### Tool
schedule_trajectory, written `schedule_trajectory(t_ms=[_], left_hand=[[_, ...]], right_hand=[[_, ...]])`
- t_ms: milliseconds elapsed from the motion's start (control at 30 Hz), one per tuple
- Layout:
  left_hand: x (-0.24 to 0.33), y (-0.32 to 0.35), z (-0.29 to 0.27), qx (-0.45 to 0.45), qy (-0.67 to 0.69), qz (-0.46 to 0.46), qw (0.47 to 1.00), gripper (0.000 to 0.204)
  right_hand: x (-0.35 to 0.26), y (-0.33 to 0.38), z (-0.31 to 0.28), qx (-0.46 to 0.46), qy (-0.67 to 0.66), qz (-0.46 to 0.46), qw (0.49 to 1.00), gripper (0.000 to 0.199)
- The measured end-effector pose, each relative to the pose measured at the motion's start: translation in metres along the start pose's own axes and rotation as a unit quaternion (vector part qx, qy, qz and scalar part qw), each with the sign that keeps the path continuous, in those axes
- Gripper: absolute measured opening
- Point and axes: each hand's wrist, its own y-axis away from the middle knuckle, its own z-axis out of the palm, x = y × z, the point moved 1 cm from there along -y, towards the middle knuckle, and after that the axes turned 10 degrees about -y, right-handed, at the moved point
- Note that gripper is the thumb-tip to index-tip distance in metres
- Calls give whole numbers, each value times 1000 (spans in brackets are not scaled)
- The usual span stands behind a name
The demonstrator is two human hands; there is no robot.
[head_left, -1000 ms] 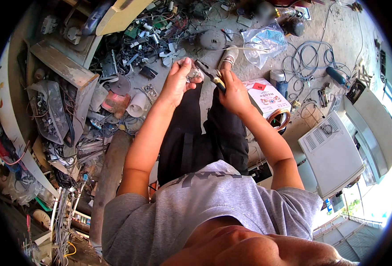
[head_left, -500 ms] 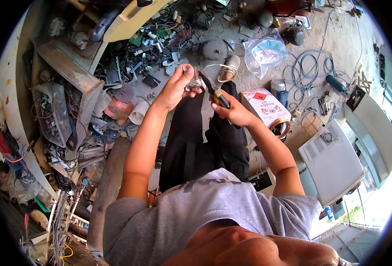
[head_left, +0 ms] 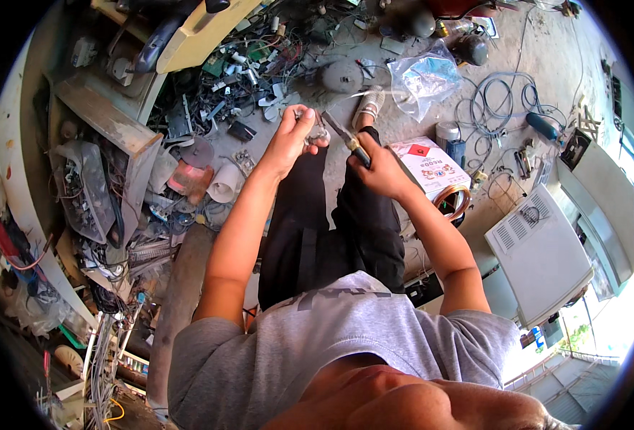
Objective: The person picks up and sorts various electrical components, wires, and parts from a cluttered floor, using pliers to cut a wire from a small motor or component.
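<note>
Head fisheye looks closely down on left hand (head_left: 292, 137) and right hand (head_left: 379, 168)

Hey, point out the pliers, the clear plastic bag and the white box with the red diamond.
Pliers (head_left: 346, 137), head view: metal beside the handles.
Clear plastic bag (head_left: 424, 77), head view: crumpled middle.
White box (head_left: 430, 163), head view: printed face.

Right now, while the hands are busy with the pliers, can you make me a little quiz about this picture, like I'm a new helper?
1. Which hand holds the pliers?
2. True or false: the clear bag lies to the right of the shoe.
3. Fill in: the diamond on the white box is coloured ____.

Key: 1. The right hand. 2. True. 3. Red.
</note>
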Motion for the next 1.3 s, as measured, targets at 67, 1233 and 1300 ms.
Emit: schedule_trajectory(t_ms=[67,1233,1300], left_hand=[[6,-1,-2,-83,50,-5,995,32],[-53,-80,54,-43,178,-108,977,29],[-63,-76,41,-48,183,-131,973,30]], right_hand=[[15,3,-2,-88,-153,8,984,27],[91,-73,-64,-87,-173,65,979,30],[105,-71,-58,-35,-91,-16,995,35]])
